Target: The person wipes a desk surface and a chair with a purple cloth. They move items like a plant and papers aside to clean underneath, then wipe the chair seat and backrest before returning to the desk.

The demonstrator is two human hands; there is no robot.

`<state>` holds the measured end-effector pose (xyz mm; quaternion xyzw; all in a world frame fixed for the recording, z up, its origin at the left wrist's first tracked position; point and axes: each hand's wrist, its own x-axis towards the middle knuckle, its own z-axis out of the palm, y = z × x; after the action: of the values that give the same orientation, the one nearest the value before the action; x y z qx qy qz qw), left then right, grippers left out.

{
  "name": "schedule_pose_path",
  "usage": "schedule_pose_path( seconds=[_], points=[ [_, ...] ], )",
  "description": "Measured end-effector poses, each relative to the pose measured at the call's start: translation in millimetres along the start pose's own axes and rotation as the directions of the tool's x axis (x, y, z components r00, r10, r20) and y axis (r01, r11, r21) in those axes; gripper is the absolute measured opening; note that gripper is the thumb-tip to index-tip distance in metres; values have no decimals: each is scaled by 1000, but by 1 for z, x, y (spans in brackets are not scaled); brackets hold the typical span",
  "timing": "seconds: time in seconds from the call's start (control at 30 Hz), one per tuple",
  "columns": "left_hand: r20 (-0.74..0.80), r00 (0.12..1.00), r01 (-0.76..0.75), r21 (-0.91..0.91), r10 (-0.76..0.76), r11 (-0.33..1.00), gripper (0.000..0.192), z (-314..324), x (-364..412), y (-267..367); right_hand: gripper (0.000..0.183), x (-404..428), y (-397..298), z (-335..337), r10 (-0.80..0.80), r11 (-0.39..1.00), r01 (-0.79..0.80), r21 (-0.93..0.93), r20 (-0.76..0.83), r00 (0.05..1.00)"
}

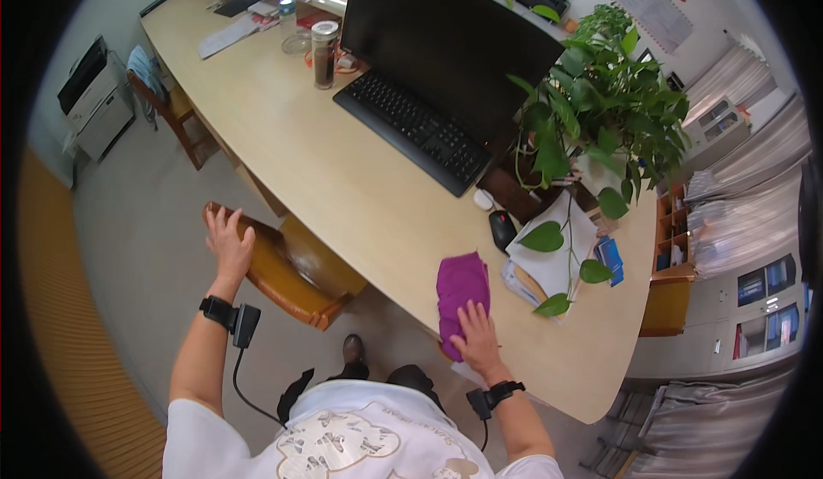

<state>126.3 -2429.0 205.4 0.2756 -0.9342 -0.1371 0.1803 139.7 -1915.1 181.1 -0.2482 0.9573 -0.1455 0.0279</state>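
My left hand (230, 244) grips the end of the backrest of a glossy wooden chair (283, 286), its fingers over the top edge. The chair stands against the long side of a pale wooden desk (386, 222). Near the desk's front edge lies a folded purple cloth (463, 280). Flat on the cloth's near end rests my right hand (479, 344), fingers spread and not closed around it. Beyond the cloth are a black mouse (502, 231) and a stack of papers (556, 241).
A black keyboard (411, 132) lies before a dark monitor (443, 42). Left of them stand a tumbler with dark contents (325, 55) and a plastic bottle (287, 13). A leafy potted plant (598, 106) trails over the papers. Blue packets (609, 260) lie near the desk's right side.
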Motion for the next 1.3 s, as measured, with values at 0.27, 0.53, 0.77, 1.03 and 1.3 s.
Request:
schedule_pose_path(
  seconds=[0.27,0.53,0.77,1.03,1.3],
  points=[
    [-33,999,22,52,-20,998,31,1,-10,16,70,120,15,44,115,991,-117,-65,-45,992],
    [16,998,62,93,-64,994,26,-5,-6,24,78,335,-61,66,31,994,-27,-110,37,999],
    [26,999,35,144,-39,989,22,-9,-7,26,77,311,-110,78,-377,926,378,2,82,923],
    [-1,999,52,97,-52,994,21,-12,-4,30,81,210,-70,42,-499,863,503,54,249,830],
    [-25,998,59,129,-56,990,19,-13,-4,32,78,390,-188,113,-532,845,534,-5,86,842]
  ],
)
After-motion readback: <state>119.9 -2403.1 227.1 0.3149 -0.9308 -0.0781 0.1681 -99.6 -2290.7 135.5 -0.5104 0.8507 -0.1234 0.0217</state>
